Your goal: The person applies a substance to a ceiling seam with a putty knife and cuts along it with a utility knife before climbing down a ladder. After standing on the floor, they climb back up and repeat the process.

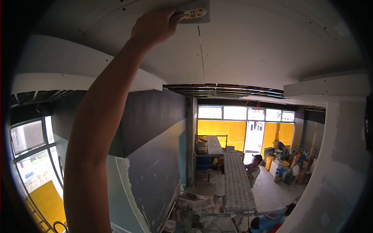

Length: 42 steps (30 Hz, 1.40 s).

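Observation:
My left hand (pixel 155 27) is raised overhead to the ceiling at the top of the head view, arm stretched up from the lower left. Its fingers are closed round a putty knife (pixel 203 18), with the thumb on the near side. The wide, flat grey blade carries a yellow and white label and lies against or very close to the ceiling board (pixel 241 50); contact is hard to tell. Just below the blade, a dark narrow joint (pixel 201 46) runs down the board. Screw heads dot the surface. My right hand is out of view.
Below stands a scaffold with a long metal plank (pixel 236 178) and a second plank (pixel 214 144) behind it. One person (pixel 254 169) stands beside the plank, another (pixel 272 220) at lower right. Bags (pixel 295 167) are piled at right. A plastered pillar (pixel 338 155) rises nearby.

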Each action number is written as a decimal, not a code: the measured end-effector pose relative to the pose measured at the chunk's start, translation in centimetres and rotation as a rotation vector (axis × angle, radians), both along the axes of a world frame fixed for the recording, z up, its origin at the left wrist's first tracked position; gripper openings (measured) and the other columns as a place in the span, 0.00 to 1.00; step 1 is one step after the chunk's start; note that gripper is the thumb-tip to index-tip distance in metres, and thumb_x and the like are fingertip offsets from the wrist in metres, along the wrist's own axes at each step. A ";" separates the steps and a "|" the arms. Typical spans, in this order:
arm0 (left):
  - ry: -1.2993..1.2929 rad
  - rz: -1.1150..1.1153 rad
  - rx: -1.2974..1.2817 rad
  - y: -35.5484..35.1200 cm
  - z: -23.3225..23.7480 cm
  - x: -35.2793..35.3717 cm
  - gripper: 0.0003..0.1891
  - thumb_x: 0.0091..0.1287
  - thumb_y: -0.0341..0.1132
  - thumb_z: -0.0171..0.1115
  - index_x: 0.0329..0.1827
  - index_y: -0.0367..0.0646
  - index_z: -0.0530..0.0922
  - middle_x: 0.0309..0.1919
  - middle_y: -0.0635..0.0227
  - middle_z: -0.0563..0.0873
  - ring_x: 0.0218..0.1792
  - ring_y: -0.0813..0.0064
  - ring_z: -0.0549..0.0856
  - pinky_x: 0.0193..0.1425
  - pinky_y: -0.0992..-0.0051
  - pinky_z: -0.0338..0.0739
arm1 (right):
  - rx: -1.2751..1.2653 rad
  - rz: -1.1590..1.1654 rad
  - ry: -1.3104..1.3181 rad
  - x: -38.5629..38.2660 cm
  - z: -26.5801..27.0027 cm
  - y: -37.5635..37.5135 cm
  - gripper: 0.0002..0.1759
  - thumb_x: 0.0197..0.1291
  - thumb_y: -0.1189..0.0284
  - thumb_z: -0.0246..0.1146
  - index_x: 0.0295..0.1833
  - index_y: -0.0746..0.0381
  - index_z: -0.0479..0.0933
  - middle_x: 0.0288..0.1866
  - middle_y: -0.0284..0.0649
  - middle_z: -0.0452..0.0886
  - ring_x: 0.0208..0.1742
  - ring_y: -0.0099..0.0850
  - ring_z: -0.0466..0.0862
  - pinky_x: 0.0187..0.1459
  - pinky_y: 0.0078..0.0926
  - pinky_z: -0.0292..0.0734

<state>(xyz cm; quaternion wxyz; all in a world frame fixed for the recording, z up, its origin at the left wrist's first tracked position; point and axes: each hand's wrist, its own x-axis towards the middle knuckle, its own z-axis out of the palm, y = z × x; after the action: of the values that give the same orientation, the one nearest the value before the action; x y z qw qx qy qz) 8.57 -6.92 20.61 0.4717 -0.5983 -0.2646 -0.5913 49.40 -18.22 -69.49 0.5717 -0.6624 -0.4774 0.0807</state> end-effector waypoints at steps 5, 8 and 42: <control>0.003 -0.062 0.064 0.4 -0.3 0.0 0.20 0.72 0.55 0.50 0.45 0.50 0.83 0.33 0.61 0.87 0.36 0.58 0.87 0.42 0.57 0.81 | 0.098 -0.215 -0.868 -2.9 9.4 -1.5 0.10 0.69 0.69 0.54 0.48 0.60 0.78 0.22 0.34 0.75 0.17 0.23 0.73 0.17 0.23 0.67; 0.053 -0.088 0.178 1.3 0.6 -0.1 0.21 0.72 0.55 0.52 0.43 0.47 0.82 0.30 0.59 0.86 0.33 0.57 0.86 0.39 0.57 0.80 | 0.032 -0.028 -0.004 -1.2 3.9 0.4 0.09 0.69 0.68 0.55 0.44 0.60 0.78 0.22 0.34 0.75 0.16 0.23 0.72 0.17 0.22 0.67; 0.040 -0.127 0.074 -1.6 -1.4 0.0 0.22 0.71 0.52 0.52 0.42 0.42 0.82 0.39 0.50 0.86 0.43 0.47 0.85 0.49 0.54 0.79 | 0.774 0.283 0.027 -11.5 49.4 1.4 0.16 0.71 0.63 0.57 0.52 0.64 0.67 0.26 0.34 0.71 0.20 0.18 0.68 0.23 0.17 0.66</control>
<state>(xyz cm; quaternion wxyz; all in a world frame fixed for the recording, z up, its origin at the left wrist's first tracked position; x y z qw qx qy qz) 8.59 -8.49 19.25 0.4602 -0.6076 -0.1943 -0.6174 37.94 -16.78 -20.08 0.7681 -0.3249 -0.5515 -0.0183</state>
